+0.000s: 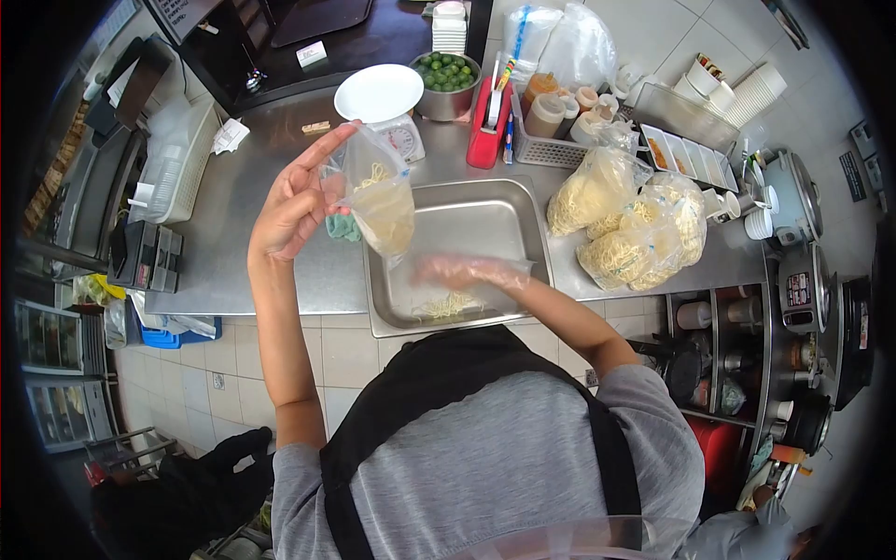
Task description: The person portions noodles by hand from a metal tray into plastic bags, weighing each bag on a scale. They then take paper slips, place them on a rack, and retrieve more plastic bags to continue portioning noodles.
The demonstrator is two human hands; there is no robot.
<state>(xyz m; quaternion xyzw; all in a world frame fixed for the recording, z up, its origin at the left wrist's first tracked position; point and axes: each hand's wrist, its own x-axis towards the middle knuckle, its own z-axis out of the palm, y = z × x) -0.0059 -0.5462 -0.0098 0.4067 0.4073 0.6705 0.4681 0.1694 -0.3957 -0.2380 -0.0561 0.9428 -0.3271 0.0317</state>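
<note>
My left hand point(303, 201) holds up a clear plastic bag point(385, 210) by its upper edge, thumb bent and some fingers stretched out. Pale noodles lie in the lower part of the bag. My right hand point(462, 271), in a thin clear plastic glove, is over the steel tray point(544, 252), just right of the bag's bottom. Motion smears its fingers, so their grip does not show. A small heap of noodles point(451, 304) lies on the tray floor near its front edge. Behind the bag, a green cloth point(343, 226) is partly hidden.
Filled noodle bags point(621, 257) stand right of the tray. Behind it are a white-topped scale point(378, 93), a bowl of green citrus point(445, 73), a red tape dispenser point(487, 126) and a basket of sauce bottles point(551, 151). Another person's dark-clothed legs point(215, 467) show at lower left.
</note>
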